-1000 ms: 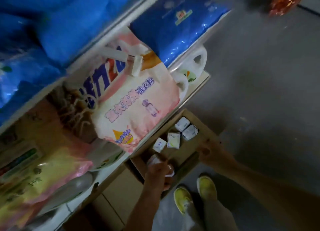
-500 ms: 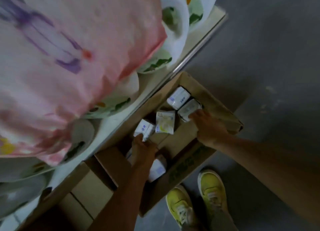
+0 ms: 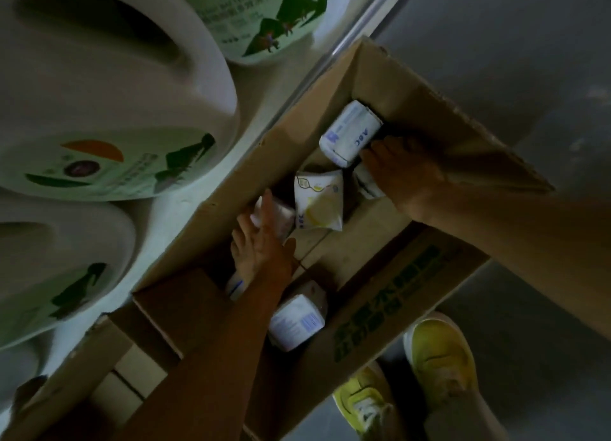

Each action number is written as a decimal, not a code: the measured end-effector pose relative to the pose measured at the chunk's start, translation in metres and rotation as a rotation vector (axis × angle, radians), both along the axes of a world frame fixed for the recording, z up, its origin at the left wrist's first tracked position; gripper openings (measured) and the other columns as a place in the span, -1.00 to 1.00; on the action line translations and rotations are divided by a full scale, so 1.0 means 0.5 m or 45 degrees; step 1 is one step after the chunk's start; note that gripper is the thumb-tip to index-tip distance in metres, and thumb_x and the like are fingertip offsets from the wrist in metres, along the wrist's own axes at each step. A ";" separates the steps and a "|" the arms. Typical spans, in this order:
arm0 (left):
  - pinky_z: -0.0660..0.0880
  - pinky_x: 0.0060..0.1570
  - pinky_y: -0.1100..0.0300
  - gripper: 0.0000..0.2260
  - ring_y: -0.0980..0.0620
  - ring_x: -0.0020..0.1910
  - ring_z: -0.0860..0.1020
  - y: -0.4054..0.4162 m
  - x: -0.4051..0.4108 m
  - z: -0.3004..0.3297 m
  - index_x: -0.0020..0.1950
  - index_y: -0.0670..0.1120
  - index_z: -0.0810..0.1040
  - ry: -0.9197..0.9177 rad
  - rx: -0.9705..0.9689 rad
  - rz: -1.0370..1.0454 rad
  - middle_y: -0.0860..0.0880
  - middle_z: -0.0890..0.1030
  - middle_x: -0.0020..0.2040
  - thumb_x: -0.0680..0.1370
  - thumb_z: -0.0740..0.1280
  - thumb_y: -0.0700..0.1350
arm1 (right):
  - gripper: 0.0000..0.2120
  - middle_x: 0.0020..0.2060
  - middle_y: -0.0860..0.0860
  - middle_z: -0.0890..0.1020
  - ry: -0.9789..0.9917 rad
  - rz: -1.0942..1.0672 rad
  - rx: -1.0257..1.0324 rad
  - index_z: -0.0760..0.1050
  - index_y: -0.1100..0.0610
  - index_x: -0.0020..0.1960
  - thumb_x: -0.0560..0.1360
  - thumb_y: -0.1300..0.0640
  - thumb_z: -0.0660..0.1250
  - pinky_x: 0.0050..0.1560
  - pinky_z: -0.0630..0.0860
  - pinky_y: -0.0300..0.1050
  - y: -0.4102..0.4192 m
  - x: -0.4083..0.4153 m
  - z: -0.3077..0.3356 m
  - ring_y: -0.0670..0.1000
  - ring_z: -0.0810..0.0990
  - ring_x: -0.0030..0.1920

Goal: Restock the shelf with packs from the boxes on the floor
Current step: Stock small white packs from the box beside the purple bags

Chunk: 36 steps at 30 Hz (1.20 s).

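Head view, looking steeply down.

Item: open cardboard box (image 3: 410, 87) on the grey floor (image 3: 515, 30), set against the front edge of the shelf (image 3: 185, 206); green print on its near flap.

Contents: several small white packs. Blue-printed pack (image 3: 350, 133) at the far end of the box, tilted. Yellow-and-white pack (image 3: 319, 202) near the middle. Pale pack (image 3: 281, 215) just left of it. Striped pack (image 3: 368, 181) mostly hidden under the right hand. Blue-labelled pack (image 3: 296, 321) at the near end, beside the left forearm. A further pack (image 3: 236, 285) shows partly under the left wrist.

Left hand (image 3: 261, 239): inside the box, fingers extended and spread, fingertips on the pale pack; nothing gripped.

Right hand (image 3: 406, 172): inside the far end, fingers reaching down over the striped pack and touching the blue-printed pack; whether they close on either I cannot tell.

Shelf stock: large white jugs (image 3: 109, 87) with green labels, filling the upper left.

Below: yellow shoes (image 3: 439, 358) on the floor beside the box. Second cardboard box (image 3: 109, 354) at lower left, closed.
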<state>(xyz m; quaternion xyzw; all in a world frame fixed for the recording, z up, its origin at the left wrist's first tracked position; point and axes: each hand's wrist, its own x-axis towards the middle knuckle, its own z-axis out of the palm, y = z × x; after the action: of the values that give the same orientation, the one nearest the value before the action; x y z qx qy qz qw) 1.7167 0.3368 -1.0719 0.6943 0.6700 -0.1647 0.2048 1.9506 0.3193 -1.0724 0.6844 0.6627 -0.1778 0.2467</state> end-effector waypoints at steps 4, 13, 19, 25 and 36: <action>0.30 0.30 -0.08 -0.23 -0.20 0.35 0.33 0.009 0.014 -0.035 0.58 0.22 -0.03 0.057 0.016 -0.054 -0.15 0.25 0.43 0.52 0.38 0.09 | -0.52 0.06 -0.03 0.59 -0.179 0.095 -0.037 0.54 0.00 0.18 0.29 -0.07 0.50 0.10 0.49 -0.07 0.002 0.003 -0.006 0.00 0.55 0.13; 0.42 0.20 -0.09 -0.39 -0.18 0.28 0.41 0.010 -0.017 -0.002 0.49 0.09 0.19 -0.120 0.019 -0.014 -0.13 0.36 0.33 0.52 0.39 0.08 | -0.26 0.35 0.05 0.35 0.110 -0.190 -0.149 0.20 0.05 0.40 0.38 -0.26 0.39 0.36 0.26 0.05 -0.009 0.003 0.003 0.10 0.27 0.38; 0.44 0.19 -0.09 -0.47 -0.15 0.30 0.40 -0.045 -0.021 0.128 0.38 0.12 0.28 -0.511 -0.085 0.284 -0.08 0.40 0.33 0.49 0.43 0.07 | -0.23 0.30 0.06 0.35 0.613 -0.802 -0.102 0.24 0.03 0.35 0.29 -0.20 0.51 0.30 0.31 0.07 -0.048 0.000 0.135 0.12 0.30 0.35; 0.50 -0.30 0.45 -0.57 0.27 -0.11 0.54 -0.096 0.010 0.303 0.12 0.11 0.37 -0.892 -0.129 0.654 0.12 0.54 -0.02 0.44 0.54 -0.16 | -0.31 0.07 -0.01 0.52 0.953 -1.085 -0.102 0.43 0.07 0.18 0.17 -0.17 0.59 0.11 0.53 0.02 -0.060 0.010 0.305 0.05 0.52 0.14; 0.62 -0.30 0.16 -0.69 0.09 -0.14 0.68 -0.149 0.029 0.689 0.16 0.03 0.48 -1.313 -0.354 0.988 -0.03 0.66 0.05 0.49 0.49 -0.15 | -0.67 -0.06 0.00 0.70 1.455 -1.253 -0.179 0.57 -0.04 -0.01 0.31 0.18 0.57 -0.22 0.63 -0.12 -0.118 0.023 0.714 -0.06 0.70 -0.16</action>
<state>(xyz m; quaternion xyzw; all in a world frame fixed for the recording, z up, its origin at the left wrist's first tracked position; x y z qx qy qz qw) 1.7314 0.2621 -0.7272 0.3595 0.6601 0.1898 0.6316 1.9623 0.2604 -0.7153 0.6853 0.2926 -0.6362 -0.2001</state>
